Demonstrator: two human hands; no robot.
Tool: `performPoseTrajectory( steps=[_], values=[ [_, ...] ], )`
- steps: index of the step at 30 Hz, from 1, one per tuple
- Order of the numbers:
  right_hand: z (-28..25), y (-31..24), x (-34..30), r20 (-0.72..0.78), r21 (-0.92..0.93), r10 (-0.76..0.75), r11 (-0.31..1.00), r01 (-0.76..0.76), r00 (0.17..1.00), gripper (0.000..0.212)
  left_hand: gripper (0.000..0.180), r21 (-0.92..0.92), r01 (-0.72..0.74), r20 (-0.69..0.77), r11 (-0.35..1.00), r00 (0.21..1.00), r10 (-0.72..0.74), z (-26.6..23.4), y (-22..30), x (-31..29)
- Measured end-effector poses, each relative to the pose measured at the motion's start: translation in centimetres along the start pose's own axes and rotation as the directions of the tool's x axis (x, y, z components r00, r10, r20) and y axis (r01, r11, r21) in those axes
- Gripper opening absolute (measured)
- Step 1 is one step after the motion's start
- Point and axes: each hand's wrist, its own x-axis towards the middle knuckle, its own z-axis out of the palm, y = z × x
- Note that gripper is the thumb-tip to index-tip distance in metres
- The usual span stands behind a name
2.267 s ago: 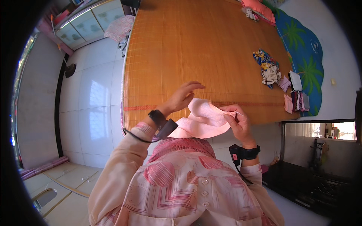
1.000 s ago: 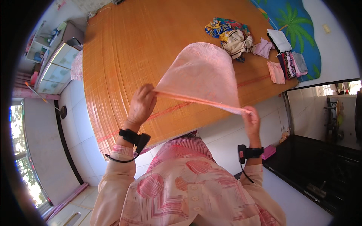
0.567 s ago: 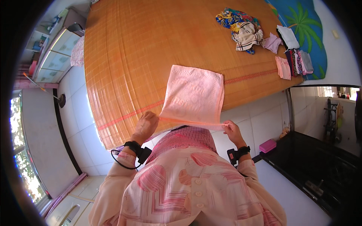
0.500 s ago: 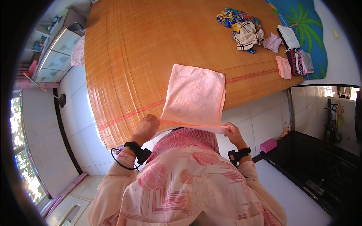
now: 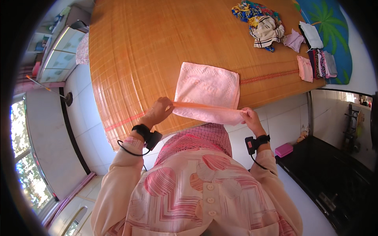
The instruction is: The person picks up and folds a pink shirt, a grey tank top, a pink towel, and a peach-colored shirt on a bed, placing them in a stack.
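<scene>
A pink towel [image 5: 208,84] lies partly on the orange-brown mat [image 5: 149,51], close to my body. Its near edge is lifted and stretched between my two hands. My left hand [image 5: 158,111] pinches the left end of that edge over the mat. At the other end, my right hand [image 5: 252,118] grips the corner between thumb and fingers, beyond the mat's near side. Below the raised edge, a strip of the towel hangs toward my checked pink trousers [image 5: 197,141].
Crumpled patterned clothes [image 5: 265,31] lie at the far right of the mat. Beside them are a small lilac cloth [image 5: 293,40], a folded white cloth [image 5: 311,35], a folded pink cloth [image 5: 304,68] and a row of folded garments [image 5: 323,65]. A pink box [image 5: 284,150] sits on a black surface at right.
Both hands have risen away from my body, lifting the towel's near edge up and over the part lying on the mat. My grip on both ends has stayed.
</scene>
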Motion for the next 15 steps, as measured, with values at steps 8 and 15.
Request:
performPoseTrajectory(
  steps=[8, 15],
  values=[
    [-0.7, 3.2, 5.5, -0.063, 0.049, 0.074, 0.996, -0.071, 0.995, 0.022, 0.021, -0.011, 0.170, 0.071, 0.985, 0.983, -0.169, 2.6, -3.5, 6.0],
    [-0.7, 2.0, -0.7, 0.098, 0.049, -0.029, 0.999, 0.025, 0.995, 0.018, 0.023, -0.174, 0.190, 0.113, 0.966, 0.979, -0.172, 2.2, -1.9, 1.5]
  ],
)
